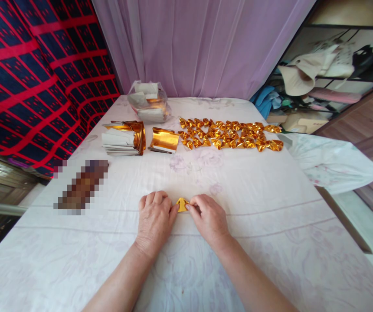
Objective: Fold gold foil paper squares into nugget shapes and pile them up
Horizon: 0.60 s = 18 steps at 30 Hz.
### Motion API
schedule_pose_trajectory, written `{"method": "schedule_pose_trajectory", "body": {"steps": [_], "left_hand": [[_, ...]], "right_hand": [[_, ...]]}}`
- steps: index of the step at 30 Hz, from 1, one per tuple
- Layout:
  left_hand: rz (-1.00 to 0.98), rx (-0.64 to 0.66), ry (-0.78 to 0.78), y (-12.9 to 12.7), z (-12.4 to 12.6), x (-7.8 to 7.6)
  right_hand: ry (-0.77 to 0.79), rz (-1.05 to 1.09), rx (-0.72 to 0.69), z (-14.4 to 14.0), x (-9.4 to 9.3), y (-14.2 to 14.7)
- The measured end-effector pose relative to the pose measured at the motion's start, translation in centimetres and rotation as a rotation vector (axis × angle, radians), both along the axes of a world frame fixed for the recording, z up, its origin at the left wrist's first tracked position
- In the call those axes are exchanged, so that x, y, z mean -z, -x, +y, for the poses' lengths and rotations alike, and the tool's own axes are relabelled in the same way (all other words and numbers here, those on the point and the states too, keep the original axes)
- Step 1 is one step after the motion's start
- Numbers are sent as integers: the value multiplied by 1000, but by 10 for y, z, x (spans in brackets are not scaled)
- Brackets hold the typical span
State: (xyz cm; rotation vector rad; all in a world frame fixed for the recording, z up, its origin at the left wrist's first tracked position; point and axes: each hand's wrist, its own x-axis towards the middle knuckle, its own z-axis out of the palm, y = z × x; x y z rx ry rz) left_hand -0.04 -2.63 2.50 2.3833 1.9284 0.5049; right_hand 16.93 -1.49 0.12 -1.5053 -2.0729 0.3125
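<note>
Between both hands (182, 216), gold foil piece (182, 204)

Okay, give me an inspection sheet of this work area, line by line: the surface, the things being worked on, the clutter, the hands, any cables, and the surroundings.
Surface: white cloth with a faint floral print, spread flat.
Work things: small gold foil piece pinched between both hands; rows of folded gold pieces at the far side; stack of unfolded gold sheets and a loose curled gold sheet beside it.
Clutter: clear plastic bag of paper bundles; a blurred-out object at the left.
Hands: left hand and right hand rest on the cloth, fingertips closed on the foil piece.
Cables: nothing seen.
Surroundings: lilac curtain behind, red and navy checked fabric left, shelf with hats right.
</note>
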Motion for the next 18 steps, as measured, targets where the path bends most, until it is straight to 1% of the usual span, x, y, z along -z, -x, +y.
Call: {"method": "schedule_pose_trajectory", "body": {"steps": [12,18], "left_hand": [[-57,-13,42,3,-1,1],[-79,-41,66,4,-1,1]], "right_hand": [[16,-11,10,0,-1,0],[63,36,-16,1,-3,-2]]}}
